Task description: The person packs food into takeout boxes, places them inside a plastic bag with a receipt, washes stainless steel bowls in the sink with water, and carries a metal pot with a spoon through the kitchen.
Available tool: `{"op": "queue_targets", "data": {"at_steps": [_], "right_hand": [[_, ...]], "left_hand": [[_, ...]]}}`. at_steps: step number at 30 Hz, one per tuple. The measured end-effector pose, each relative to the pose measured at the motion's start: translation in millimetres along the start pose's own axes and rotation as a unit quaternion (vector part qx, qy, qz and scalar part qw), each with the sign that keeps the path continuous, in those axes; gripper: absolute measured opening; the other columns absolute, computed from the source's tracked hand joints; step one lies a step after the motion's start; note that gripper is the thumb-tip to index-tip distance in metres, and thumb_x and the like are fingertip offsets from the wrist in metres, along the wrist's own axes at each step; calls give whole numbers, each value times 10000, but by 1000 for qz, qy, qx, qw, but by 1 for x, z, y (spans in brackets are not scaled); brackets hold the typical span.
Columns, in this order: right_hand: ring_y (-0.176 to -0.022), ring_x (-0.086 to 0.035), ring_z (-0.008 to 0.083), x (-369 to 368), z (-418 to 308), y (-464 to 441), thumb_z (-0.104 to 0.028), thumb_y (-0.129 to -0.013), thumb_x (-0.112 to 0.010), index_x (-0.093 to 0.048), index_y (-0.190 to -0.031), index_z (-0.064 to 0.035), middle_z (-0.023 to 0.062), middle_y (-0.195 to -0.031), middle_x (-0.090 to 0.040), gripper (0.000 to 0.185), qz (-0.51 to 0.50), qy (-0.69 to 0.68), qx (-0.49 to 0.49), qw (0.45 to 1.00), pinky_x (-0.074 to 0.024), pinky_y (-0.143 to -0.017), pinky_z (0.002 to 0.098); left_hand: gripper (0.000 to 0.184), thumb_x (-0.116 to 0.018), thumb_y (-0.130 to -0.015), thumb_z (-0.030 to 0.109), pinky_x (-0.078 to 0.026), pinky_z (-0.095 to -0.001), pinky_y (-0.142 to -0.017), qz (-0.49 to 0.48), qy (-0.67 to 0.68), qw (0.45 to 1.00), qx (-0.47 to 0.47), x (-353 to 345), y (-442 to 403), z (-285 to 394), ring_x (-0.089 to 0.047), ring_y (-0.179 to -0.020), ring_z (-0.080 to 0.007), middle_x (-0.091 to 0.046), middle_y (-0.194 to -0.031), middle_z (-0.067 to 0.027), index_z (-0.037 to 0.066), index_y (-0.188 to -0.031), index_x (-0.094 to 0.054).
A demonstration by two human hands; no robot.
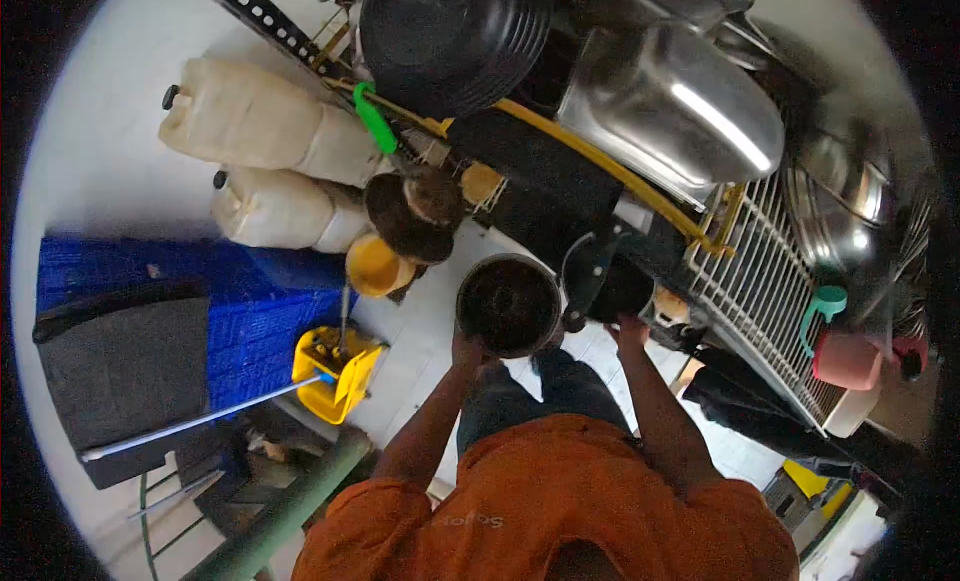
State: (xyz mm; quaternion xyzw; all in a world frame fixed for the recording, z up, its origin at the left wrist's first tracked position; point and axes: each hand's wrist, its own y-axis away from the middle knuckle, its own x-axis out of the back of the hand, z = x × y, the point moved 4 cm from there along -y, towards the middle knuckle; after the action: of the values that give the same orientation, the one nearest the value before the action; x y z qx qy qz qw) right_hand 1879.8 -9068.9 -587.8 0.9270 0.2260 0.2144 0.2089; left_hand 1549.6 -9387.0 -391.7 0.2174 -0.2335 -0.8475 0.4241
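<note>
My left hand is closed on the near left rim of a round pot with a dark inside, held in front of my legs. Its fingers are partly hidden under the pot. To the right, my right hand is at the near edge of a dark pan-like vessel by the rack; the fingers are mostly hidden there. A black curved piece with rivets, perhaps a handle, lies between the two vessels.
A wire rack with a large steel pan and a black basin stands ahead. On the left are white jerrycans, blue crates and a yellow dustpan. A pink jug sits right.
</note>
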Motion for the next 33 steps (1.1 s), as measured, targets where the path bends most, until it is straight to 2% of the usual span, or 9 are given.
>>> {"op": "queue_targets", "data": {"at_steps": [2,4,7,10,11,16,20,26,33], "right_hand": [[-1053,-656,279,-44,-12,-12,-228,-986,-583,-601,-1153,-69,129,-1125,-664,232,-98,-197,-34,975,-596,-849,569],[-1058,-650,303,-80,-39,-3,-244,-995,-555,-600,-1165,-70,139,-1121,-664,247,-191,-479,-211,830,-565,-918,576],[-954,-670,347,-99,-236,83,-150,-958,-579,-608,-1162,-29,172,-1126,-667,238,-50,-253,-251,933,-566,-790,458],[-988,-681,367,-82,-284,146,-78,-881,-646,-609,-1187,-10,210,-1204,-639,316,-12,257,255,932,-582,-773,428],[-1012,-682,374,-76,-310,184,-51,-845,-668,-611,-1190,-6,221,-1249,-616,353,-65,230,272,932,-593,-803,435],[-1172,-650,391,-73,-350,334,-117,-830,-737,-572,-1330,-41,227,-1458,-508,532,-202,331,325,862,-584,-936,465],[-1141,-624,447,-60,-339,383,-112,-848,-739,-631,-1312,-66,247,-1325,-590,478,-26,250,187,950,-543,-980,469],[-884,-640,402,13,-253,444,-52,-822,-752,-708,-949,-15,169,-934,-664,140,264,149,294,907,-531,-788,480],[-777,-672,239,154,-58,672,-115,-871,-782,-690,-919,-20,120,-854,-696,141,584,-136,98,794,-530,-708,383]], "left_hand": [[738,-713,-934,324,-651,-404,-571,23,-57,998,3,15,43,37,-709,-1017,-292,-583,-1357,-145,193,-1543,-318],[778,-708,-939,269,-643,-375,-561,18,-150,988,-40,22,84,80,-702,-1043,-277,-564,-1399,-145,205,-1578,-270],[791,-638,-947,173,-645,-374,-573,12,-192,979,-67,32,112,110,-679,-1105,-289,-539,-1431,-152,210,-1612,-212],[802,-539,-936,60,-647,-363,-575,-43,-278,934,-219,43,110,115,-656,-1144,-306,-516,-1439,-173,206,-1628,-160],[816,-506,-926,24,-653,-367,-583,-67,-274,931,-232,30,116,134,-650,-1151,-319,-496,-1448,-185,205,-1629,-133],[798,-477,-974,-27,-575,-458,-966,-137,-126,980,69,-44,129,174,-461,-1375,-348,-360,-1550,-170,202,-1618,-65],[936,-448,-930,-100,-695,-428,-718,-258,-120,954,91,-104,153,163,-587,-1212,-374,-328,-1516,-198,326,-1588,64],[985,-561,-971,73,-664,-461,-730,-419,-137,891,106,-158,239,151,-729,-911,-382,-299,-1553,-295,304,-1587,173],[773,-545,-1022,173,-586,-401,-616,-369,-441,816,-59,-120,217,31,-722,-810,-334,-483,-1481,-200,299,-1615,-66]]}}
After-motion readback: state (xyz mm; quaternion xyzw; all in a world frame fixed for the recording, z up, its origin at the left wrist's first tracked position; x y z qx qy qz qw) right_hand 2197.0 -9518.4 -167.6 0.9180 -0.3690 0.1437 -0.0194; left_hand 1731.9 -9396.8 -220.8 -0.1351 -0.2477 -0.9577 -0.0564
